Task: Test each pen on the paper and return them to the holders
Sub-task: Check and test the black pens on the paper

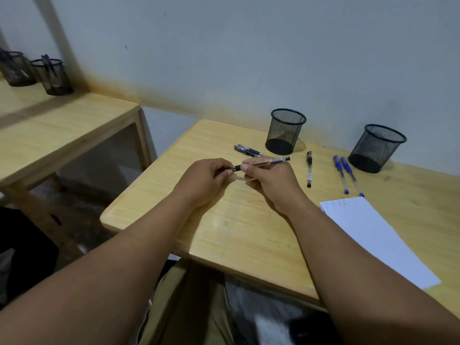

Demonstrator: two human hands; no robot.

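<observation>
Hands meet over the middle of the bench: our right hand pinches the clear barrel of a black gel pen, and our left hand pinches its black cap end. We judge the pen light, stiff and a little slick, best gripped at the barrel while the cap pulls off. Its long axis runs left to right, slightly raised at the right end. Beyond lie more black pens, two blue pens, two empty mesh holders and the paper.
</observation>
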